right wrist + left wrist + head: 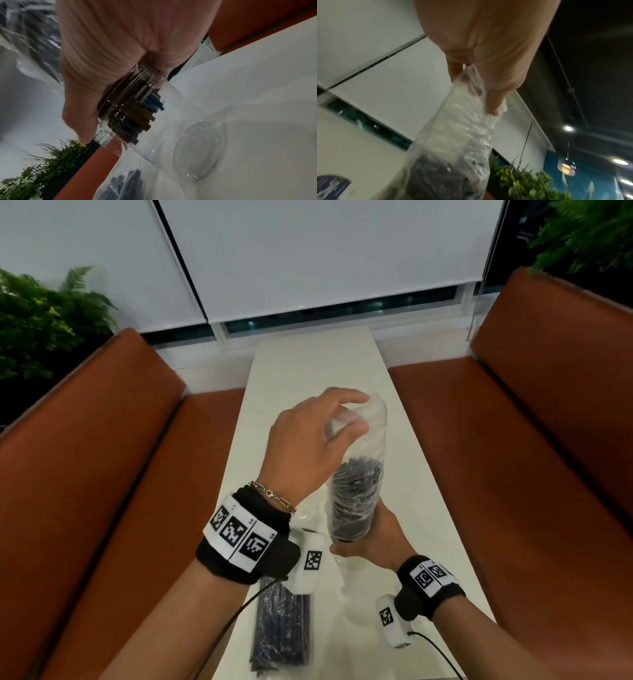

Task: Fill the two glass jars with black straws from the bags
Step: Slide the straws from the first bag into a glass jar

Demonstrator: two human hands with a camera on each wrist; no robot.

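A clear plastic bag [359, 474] of black straws [356, 477] stands upright over the white table [308, 361]. My left hand [315, 436] grips the bag's empty upper end [467, 108]. My right hand [373, 537] is wrapped round the bag's lower end and the mouth of a clear glass jar [352, 587] below it. In the right wrist view the straw ends [135, 115] reach a short way into the jar, whose base [197, 151] sits near the tabletop. A second bag of black straws [281, 631] lies flat on the table under my left forearm.
Orange-brown bench seats flank the narrow table on the left [102, 474] and right [531, 440]. Green plants [41, 316] stand behind the benches. White blinds [308, 251] hang at the far end. A second jar is not plainly visible.
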